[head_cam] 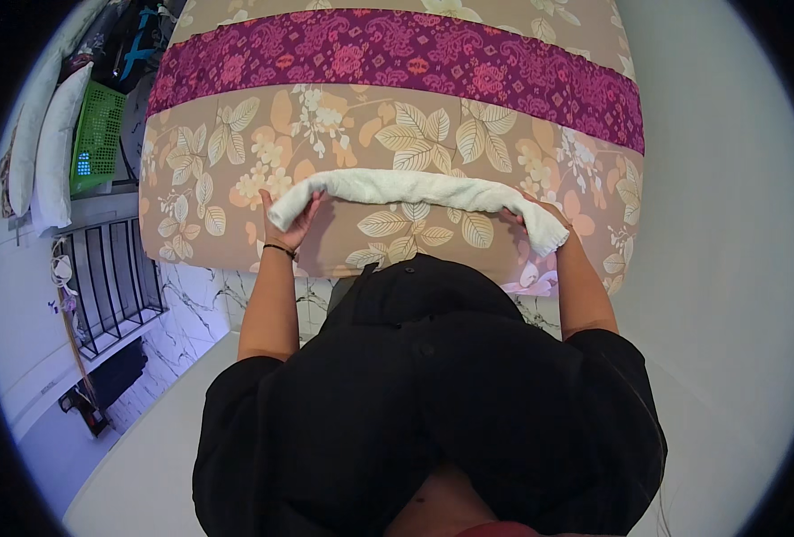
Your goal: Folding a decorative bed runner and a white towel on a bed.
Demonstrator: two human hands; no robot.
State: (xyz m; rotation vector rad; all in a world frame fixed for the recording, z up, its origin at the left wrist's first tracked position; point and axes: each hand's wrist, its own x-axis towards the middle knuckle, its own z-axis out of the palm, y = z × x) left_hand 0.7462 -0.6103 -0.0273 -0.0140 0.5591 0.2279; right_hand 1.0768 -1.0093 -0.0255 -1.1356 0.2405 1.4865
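A white towel [403,186], rolled into a long, slightly arched tube, spans the space between my hands above the bed. My left hand [292,225] supports it near the left end, palm up, with the thumb and fingers on either side of the roll. Close to the right end, my right hand [550,209] holds the towel, which covers part of that hand. Both towel ends droop past the hands toward my body. Beneath lies a beige bedsheet [343,235] printed with leaves and flowers.
A purple patterned bed runner [430,54] crosses the bed farther away. To the left are white pillows [61,154], a green plastic basket [98,134] and a black metal railing [111,282]. A pale wall [712,201] runs along the bed's right side.
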